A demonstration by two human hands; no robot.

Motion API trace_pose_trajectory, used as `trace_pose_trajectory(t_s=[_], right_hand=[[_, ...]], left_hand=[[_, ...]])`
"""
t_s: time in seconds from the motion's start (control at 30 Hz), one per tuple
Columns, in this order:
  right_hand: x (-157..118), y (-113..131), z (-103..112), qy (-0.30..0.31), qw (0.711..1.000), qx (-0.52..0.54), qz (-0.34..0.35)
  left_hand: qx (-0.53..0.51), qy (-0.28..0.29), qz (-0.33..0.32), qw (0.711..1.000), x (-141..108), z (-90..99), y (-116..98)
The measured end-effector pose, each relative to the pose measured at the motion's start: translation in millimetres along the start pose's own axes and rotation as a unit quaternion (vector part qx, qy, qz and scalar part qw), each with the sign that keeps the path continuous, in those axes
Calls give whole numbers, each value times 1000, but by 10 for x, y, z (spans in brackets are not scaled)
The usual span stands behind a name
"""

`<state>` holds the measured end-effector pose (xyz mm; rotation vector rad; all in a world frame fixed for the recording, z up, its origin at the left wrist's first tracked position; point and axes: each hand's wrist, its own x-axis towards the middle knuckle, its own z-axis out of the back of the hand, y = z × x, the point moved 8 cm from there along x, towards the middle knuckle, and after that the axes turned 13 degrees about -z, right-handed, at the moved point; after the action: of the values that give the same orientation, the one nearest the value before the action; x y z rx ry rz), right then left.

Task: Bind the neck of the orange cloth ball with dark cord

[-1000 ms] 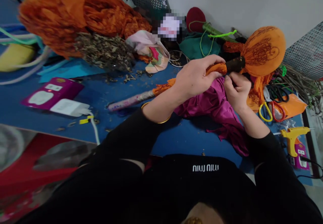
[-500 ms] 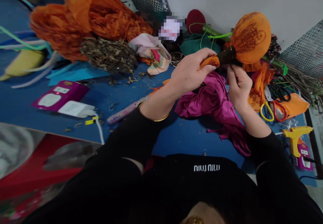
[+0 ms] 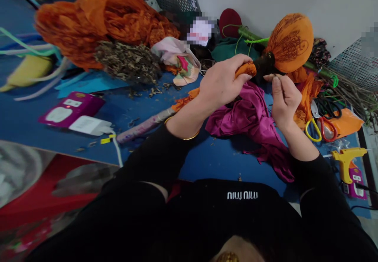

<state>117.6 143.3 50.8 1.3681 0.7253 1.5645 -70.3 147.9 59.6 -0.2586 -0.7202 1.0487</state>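
Work centred on the ball's neck

The ball (image 3: 292,41) of orange cloth is held up to the right, in front of the wall, on a stick (image 3: 144,126) that seems to run back beneath the left wrist. A dark band (image 3: 264,64) rings its neck. The left hand (image 3: 221,83) is closed firmly round the orange-wrapped stick just below the band. The right hand (image 3: 286,98) is beside the neck, fingers curled nearly to a pinch; whether they hold a strand or the band's end, I cannot tell.

The step in hand looks like binding the neck. The next move calls for a steady left grip and the right fingertips close to the band.

Below lies magenta cloth (image 3: 242,116) on the table (image 3: 218,155); farther right, scissors (image 3: 320,126) and a glue gun (image 3: 345,159).
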Motion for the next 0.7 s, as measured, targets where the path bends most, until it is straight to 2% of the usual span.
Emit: trace_pose_trajectory(t_s=[0.07,0.13,0.23,0.3,0.37,0.47,0.57,0.63,0.7], right_hand=[[-82,144,-49,22,995,-77,67],[-198,266,-171,63,974,-158,152],[-459,428,-375,113,907,-256,313],[-574,508,-423,122,874,-286,373],[-583,608,-369,118,873,-278,384],[-483,808,-143,93,900,-207,373],[-355,937,76,54,914,-169,365],[-261,924,163,35,924,-173,339],[-162,838,205,42,943,-165,285]], left_hand=[[6,2,8,1000,-1,-11,11],[6,-5,14,1000,5,-7,27],[-9,-2,10,1000,27,-24,33],[-12,22,10,1000,36,-69,21],[2,52,20,998,30,-122,7],[38,90,41,994,0,-194,-14],[43,108,29,993,-18,-265,-54],[35,124,16,991,-23,-321,-72],[32,145,11,989,-29,-375,-71]])
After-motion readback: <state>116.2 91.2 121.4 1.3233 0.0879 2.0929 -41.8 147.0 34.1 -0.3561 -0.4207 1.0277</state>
